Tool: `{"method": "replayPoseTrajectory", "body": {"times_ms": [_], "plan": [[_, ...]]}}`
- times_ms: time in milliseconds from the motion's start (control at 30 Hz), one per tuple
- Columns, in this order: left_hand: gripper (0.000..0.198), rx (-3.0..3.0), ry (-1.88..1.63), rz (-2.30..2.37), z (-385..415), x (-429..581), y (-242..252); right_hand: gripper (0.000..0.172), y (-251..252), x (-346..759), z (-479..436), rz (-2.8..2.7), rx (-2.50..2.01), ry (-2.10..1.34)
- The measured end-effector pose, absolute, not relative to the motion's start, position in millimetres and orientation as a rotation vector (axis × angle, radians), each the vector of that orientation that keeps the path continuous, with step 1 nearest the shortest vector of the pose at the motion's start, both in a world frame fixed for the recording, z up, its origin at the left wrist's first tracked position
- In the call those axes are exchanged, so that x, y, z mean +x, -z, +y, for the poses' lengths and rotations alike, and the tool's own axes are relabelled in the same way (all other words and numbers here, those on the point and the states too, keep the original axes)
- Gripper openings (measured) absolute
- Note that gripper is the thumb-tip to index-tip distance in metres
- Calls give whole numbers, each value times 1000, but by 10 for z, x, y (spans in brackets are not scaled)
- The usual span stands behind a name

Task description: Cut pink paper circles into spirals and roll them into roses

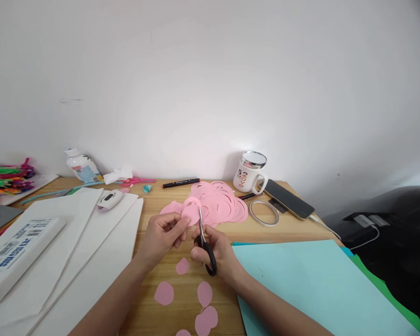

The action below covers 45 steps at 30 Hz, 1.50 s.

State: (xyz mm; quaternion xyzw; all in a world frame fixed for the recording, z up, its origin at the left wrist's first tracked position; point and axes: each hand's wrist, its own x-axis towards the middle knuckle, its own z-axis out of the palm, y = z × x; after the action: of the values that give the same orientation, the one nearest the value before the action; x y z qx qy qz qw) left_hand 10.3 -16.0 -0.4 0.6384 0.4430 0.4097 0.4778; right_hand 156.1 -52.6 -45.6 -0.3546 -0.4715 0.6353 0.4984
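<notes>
My left hand (163, 233) pinches a piece of pink paper (191, 212) above the wooden table (161, 200). My right hand (217, 254) grips black-handled scissors (205, 242), blades pointing up into the pink paper. Several cut pink petal shapes (164, 293) lie on the table below my hands. A pile of pink paper scraps with cut-out holes (220, 200) lies just beyond the hands.
White paper sheets (91, 242) and a white box (17, 252) lie at left, light blue paper (311, 284) over green at right. At the back: a black marker (181, 183), white mug (249, 172), tape ring (264, 212), phone (289, 199), glue bottle (80, 165), coloured pipe cleaners (7, 177).
</notes>
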Motion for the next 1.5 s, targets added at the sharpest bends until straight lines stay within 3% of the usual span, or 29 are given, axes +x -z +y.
{"method": "replayPoseTrajectory", "body": {"times_ms": [567, 733, 900, 1500], "plan": [[36, 1353, -1246, 1062, -114, 54, 47, 38, 471, 1505, -533, -1109, -970, -1588], [27, 1575, -1117, 1096, -171, 100, 23, 38, 479, 1497, -541, -1096, -938, -1570], [36, 1619, -1081, 1154, -207, 144, -2, 42, 455, 1491, -579, -1141, -900, -1627], [37, 1545, -1027, 1101, -231, 187, 1, 49, 416, 1530, -537, -1186, -789, -1530]]}}
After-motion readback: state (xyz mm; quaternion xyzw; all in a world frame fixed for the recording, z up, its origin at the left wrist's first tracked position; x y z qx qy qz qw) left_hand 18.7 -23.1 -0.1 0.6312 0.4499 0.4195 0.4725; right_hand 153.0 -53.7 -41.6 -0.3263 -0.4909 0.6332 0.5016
